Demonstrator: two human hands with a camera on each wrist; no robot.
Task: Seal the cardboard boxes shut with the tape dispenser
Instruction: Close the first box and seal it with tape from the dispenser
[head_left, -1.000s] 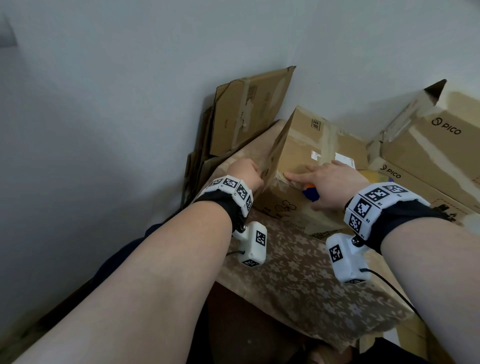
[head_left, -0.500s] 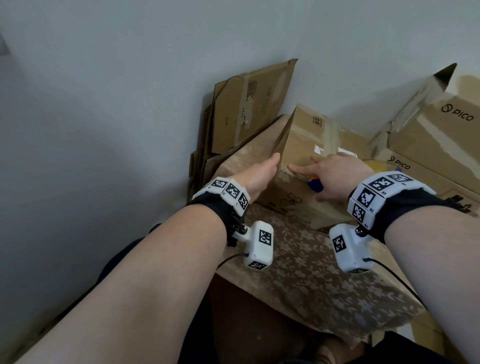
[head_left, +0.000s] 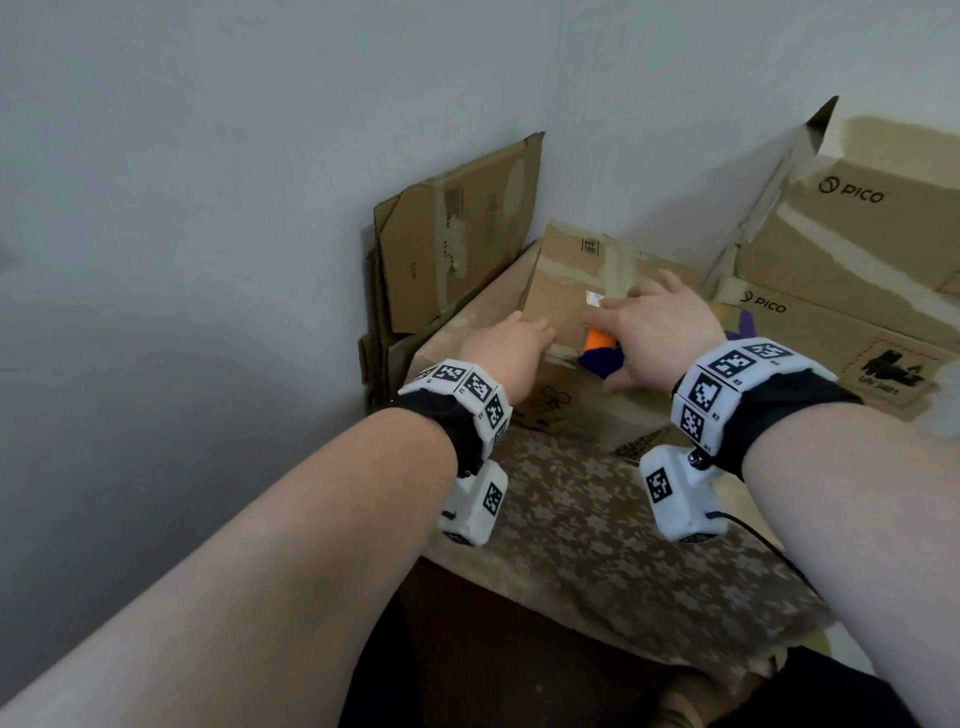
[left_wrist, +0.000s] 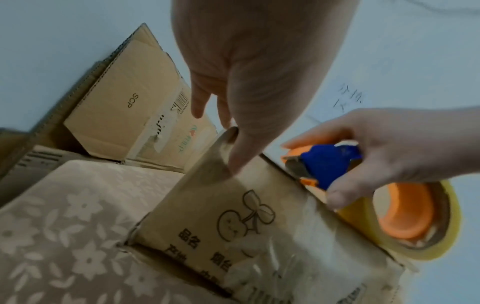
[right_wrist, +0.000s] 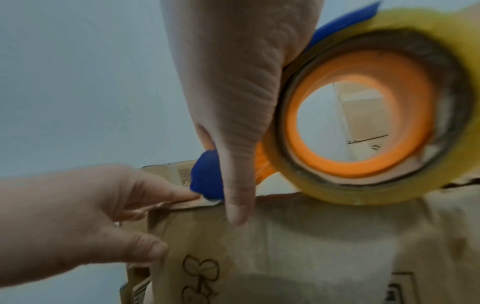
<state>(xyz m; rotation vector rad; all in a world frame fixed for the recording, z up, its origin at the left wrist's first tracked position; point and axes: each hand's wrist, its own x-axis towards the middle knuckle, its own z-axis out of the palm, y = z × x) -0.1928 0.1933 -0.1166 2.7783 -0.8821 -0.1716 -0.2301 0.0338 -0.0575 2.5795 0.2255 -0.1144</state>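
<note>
With both forearms extended over the surface (head_left: 597, 545): left hand (head_left: 511, 348) flat, fingers straight against cardboard box (head_left: 566, 291) corner; right hand (head_left: 660, 332) grip closed around tape dispenser (left_wrist: 330, 164) at box top edge.

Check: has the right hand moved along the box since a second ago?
Yes. The right hand with the tape dispenser slid farther along the box, covering its white label.
</note>
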